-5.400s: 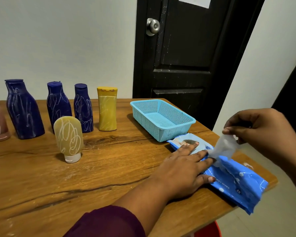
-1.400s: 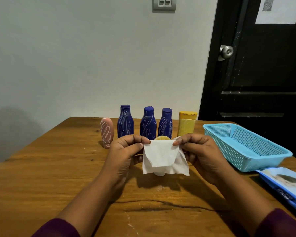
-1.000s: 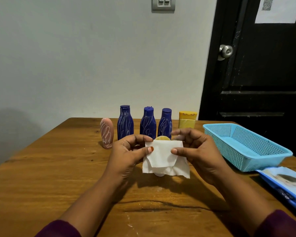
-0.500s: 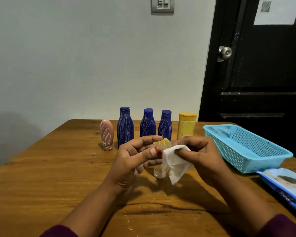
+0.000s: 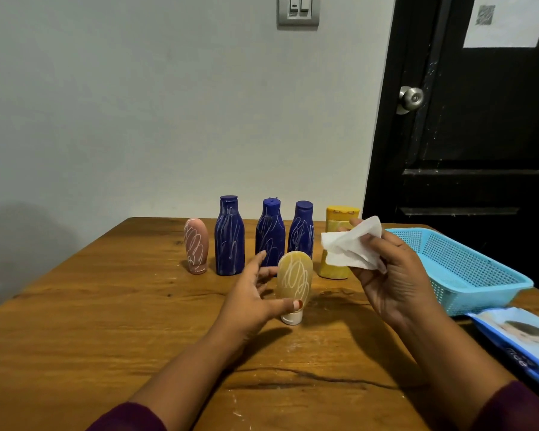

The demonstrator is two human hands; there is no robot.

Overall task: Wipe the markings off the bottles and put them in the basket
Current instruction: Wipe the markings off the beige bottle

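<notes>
Tabletop of brown wood (image 5: 106,321) carries everything. At my right stands a light blue plastic mesh basket (image 5: 479,269), only its own mesh floor showing inside. Just in front of it lies a blue pack of wipes (image 5: 517,334). Along the back stand three dark blue plastic bottles (image 5: 229,237) (image 5: 269,234) (image 5: 302,234), a yellow capped bottle (image 5: 335,269) and a pink rounded tube (image 5: 195,245), the blue and pink ones scribbled white. Nearer me an amber tube bottle (image 5: 294,276) stands on its white cap, looped with white scribble. My left hand (image 5: 249,297) spreads beside it; I cannot tell whether it touches. My right hand (image 5: 395,275) pinches a crumpled white wipe (image 5: 349,247).
</notes>
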